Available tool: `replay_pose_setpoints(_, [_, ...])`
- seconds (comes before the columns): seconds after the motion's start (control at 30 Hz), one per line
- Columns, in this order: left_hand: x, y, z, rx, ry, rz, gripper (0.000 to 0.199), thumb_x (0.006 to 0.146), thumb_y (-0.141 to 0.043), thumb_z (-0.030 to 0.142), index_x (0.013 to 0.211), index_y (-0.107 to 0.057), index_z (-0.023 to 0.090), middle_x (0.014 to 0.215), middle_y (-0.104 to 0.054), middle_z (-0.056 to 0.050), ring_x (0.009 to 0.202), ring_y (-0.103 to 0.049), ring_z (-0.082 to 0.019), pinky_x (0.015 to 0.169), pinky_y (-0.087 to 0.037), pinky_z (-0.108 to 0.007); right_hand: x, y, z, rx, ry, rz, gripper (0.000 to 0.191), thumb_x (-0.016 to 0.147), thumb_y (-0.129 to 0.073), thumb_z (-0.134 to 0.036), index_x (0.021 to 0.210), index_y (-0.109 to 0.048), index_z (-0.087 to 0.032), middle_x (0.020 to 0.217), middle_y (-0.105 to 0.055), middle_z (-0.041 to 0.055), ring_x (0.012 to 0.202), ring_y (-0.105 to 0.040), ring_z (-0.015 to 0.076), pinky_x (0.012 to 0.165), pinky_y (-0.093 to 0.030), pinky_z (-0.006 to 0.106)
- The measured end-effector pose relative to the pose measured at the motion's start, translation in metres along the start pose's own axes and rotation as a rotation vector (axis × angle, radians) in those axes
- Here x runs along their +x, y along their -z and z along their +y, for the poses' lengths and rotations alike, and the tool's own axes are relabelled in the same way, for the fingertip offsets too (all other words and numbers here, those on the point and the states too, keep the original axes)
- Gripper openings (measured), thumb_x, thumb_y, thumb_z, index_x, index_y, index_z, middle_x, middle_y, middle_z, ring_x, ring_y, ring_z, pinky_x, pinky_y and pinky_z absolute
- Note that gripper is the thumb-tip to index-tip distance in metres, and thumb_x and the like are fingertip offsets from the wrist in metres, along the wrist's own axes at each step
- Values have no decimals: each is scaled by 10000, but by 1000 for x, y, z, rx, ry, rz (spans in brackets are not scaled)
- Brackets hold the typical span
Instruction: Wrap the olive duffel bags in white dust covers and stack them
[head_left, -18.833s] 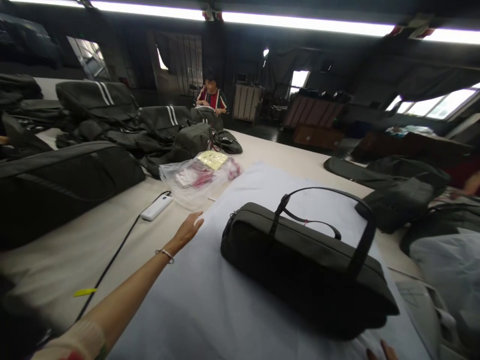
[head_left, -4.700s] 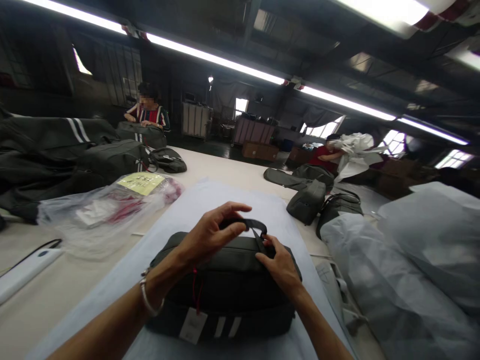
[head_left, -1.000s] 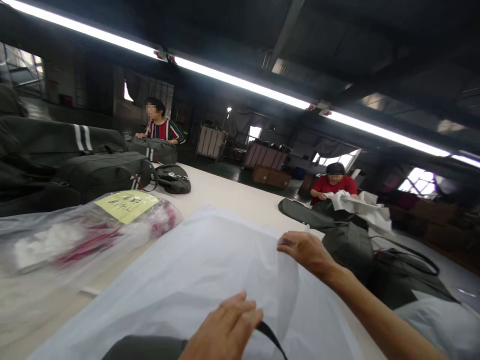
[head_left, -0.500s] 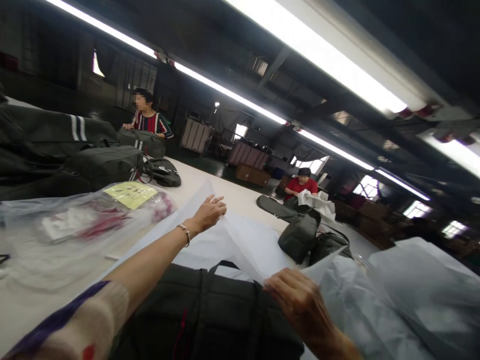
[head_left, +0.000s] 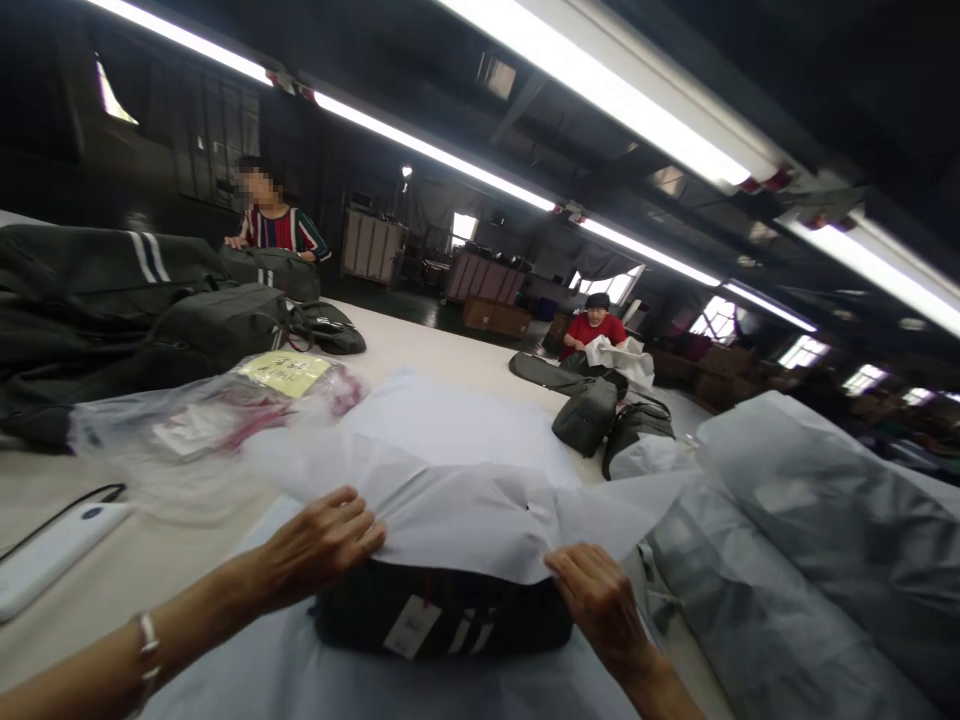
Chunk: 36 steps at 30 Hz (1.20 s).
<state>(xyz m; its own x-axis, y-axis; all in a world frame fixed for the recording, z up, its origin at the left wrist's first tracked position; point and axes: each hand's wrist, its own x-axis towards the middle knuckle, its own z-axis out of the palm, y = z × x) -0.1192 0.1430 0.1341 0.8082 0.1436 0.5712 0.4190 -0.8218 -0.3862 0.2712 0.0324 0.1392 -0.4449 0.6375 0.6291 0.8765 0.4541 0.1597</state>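
A dark bag (head_left: 442, 612) with two white stripes and a white hang tag (head_left: 412, 626) lies in front of me. Thin white sheet material (head_left: 465, 515) covers its top and hangs over its front edge. My left hand (head_left: 319, 545), a bracelet on its wrist, grips the sheet's left side. On the right, my right hand (head_left: 600, 600) pinches the sheet's edge beside the bag's right end. More white sheet lies under and behind the bag.
Dark bags (head_left: 97, 300) are piled at left, beside a clear plastic bag (head_left: 202, 430) with a yellow label. A white device (head_left: 64, 550) lies lower left. Wrapped bundles (head_left: 810, 560) stand at right. Two people, in a striped top (head_left: 281, 232) and red top (head_left: 609, 330), are across the table.
My left hand has come back and down, now closed on the sheet, which has spread over the bag. The bag's striped, tagged side has come into view. The camera view has shifted.
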Motion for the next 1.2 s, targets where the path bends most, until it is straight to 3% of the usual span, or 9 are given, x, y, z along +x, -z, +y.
replay_pose_setpoints(0.2, [-46, -24, 53, -45, 184, -56, 339, 873, -429, -48, 1096, -551, 176, 775, -589, -7, 656, -537, -183, 664, -412, -324, -41, -29, -15, -64, -147, -6, 202, 941, -486, -140, 810, -622, -211, 700, -603, 18, 680, -554, 165, 649, -364, 286])
replay_pose_setpoints(0.33, [-69, -32, 61, -49, 245, -10, 382, 860, -383, -76, 1080, -551, 188, 770, -593, -1, 638, -560, -165, 665, -424, -302, -48, -43, -22, -85, -223, -3, 189, 925, -538, -185, 748, -597, -214, 682, -596, 12, 667, -549, 169, 653, -370, 290])
replay_pose_setpoints(0.47, [-81, -37, 60, -77, 248, 8, 377, 890, -389, -53, 1125, -551, 194, 811, -621, -4, 680, -599, -154, 710, -453, -291, -55, -33, -26, 83, -266, -98, 179, 877, -655, -341, 756, -601, -222, 718, -622, 3, 698, -578, 166, 662, -407, 279])
replay_pose_setpoints(0.6, [-84, -44, 59, -100, 249, -25, 503, 888, -363, -76, 1269, -502, 222, 869, -642, 1, 715, -619, -138, 742, -471, -280, -24, -8, -11, 135, -366, 31, 217, 953, -524, -321, 794, -629, -219, 753, -649, 28, 737, -605, 168, 722, -456, 297])
replay_pose_setpoints(0.7, [-82, -47, 58, -103, 239, -33, 593, 872, -337, -89, 1356, -449, 234, 840, -639, 9, 704, -625, -131, 745, -479, -272, 31, -2, 14, 87, -379, 89, 280, 980, -443, -373, 1059, -660, -215, 1084, -694, 98, 1053, -616, 225, 931, -456, 383])
replay_pose_setpoints(0.83, [-80, -44, 54, -123, 229, -44, 617, 864, -340, -87, 1371, -443, 249, 804, -644, 22, 673, -629, -119, 722, -490, -247, 71, -30, 35, 37, -350, -137, 536, 952, -424, -546, 1378, -499, -229, 1480, -468, 103, 1389, -380, 303, 1120, -303, 536])
replay_pose_setpoints(0.97, [-83, -38, 50, -213, 225, -71, 484, 916, -379, 11, 1318, -497, 255, 793, -676, 17, 650, -641, -121, 662, -507, -218, 28, -80, 23, 15, -307, -248, 561, 924, -481, -555, 1402, -482, -263, 1458, -498, 89, 1365, -420, 322, 1102, -323, 550])
replay_pose_setpoints(1.07, [-65, -30, 44, -284, 216, -16, 270, 976, -448, 211, 1219, -561, 241, 805, -698, 0, 655, -655, -134, 634, -512, -216, -14, -105, 8, -31, -333, -75, 631, 917, -535, -484, 1480, -361, -256, 1525, -401, 87, 1408, -356, 317, 1131, -291, 530])
replay_pose_setpoints(1.2, [25, -33, 23, -256, 243, 12, 221, 997, -459, 318, 1137, -606, 231, 856, -696, -28, 721, -657, -157, 687, -514, -261, -30, -113, -2, -40, -335, 9, 660, 926, -539, -422, 1512, -286, -249, 1545, -364, 93, 1423, -325, 325, 1151, -249, 546])
